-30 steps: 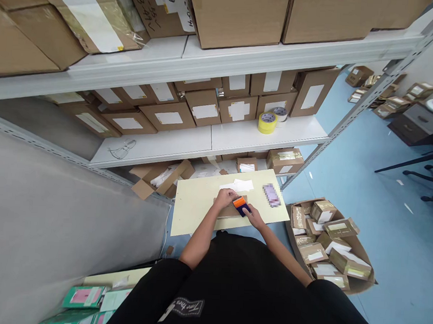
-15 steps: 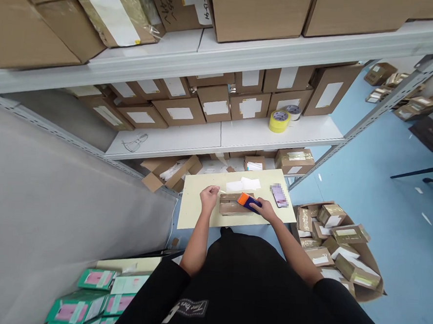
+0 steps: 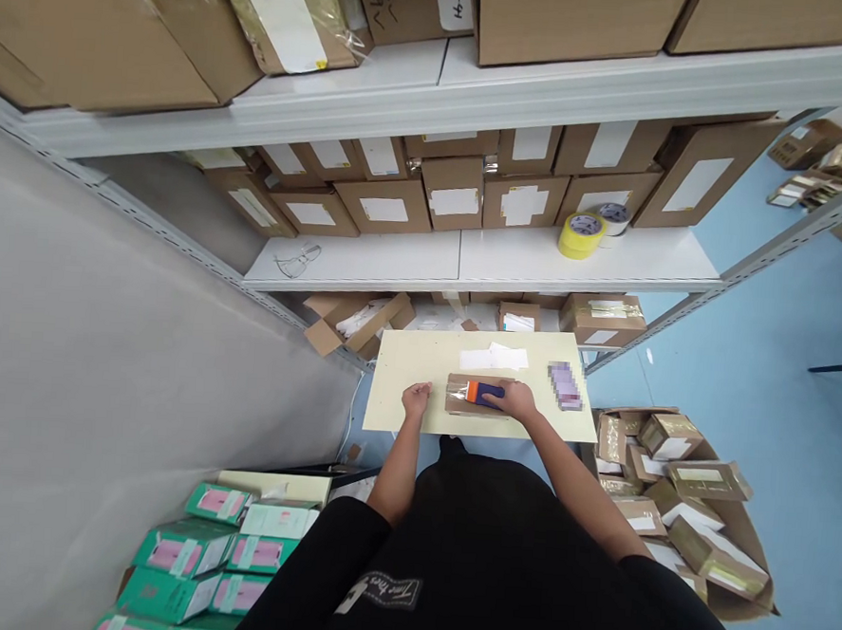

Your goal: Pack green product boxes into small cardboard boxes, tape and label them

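While the right hand wraps round a tape dispenser on the carton, the left hand sits nearby, fingers curled shut, can't tell if empty.

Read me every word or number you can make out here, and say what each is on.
"Time": shirt patch, upside down; second word unclear.
"49": handwritten on a top-shelf carton; neighbouring marks unclear.
Too small or blurred: middle-shelf carton labels, tape rolls, green boxes.
Nothing legible: tape dispenser.
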A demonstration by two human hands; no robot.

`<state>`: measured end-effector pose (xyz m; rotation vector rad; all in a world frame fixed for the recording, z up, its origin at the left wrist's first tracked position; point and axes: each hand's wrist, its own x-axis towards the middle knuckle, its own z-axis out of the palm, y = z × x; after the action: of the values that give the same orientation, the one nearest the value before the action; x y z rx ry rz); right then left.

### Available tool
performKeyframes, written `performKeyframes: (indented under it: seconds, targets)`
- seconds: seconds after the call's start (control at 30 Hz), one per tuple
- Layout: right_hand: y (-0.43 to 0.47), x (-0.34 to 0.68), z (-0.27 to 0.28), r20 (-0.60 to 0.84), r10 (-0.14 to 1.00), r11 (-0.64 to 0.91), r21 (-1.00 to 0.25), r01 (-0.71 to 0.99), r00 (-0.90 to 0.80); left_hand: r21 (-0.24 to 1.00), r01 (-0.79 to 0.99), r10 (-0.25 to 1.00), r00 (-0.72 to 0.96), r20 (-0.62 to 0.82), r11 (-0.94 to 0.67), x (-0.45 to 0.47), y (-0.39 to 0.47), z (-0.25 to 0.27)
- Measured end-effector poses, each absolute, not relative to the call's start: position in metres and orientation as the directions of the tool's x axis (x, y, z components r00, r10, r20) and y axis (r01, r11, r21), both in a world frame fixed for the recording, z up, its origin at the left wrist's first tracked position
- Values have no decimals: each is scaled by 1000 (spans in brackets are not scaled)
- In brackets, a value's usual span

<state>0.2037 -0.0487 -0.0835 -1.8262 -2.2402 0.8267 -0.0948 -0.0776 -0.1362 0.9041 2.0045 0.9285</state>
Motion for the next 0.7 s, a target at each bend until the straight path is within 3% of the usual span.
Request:
performKeyframes:
  seconds: [0.47, 0.7]
  targets:
    - [-49, 199, -77, -293, 925, 98, -434, 896, -243, 734, 240, 768, -296, -568, 636, -79, -73, -171]
    - [-42, 193, -78, -305, 921, 96, -428, 899, -243, 731, 344, 805, -173, -568, 590, -69, -69, -176]
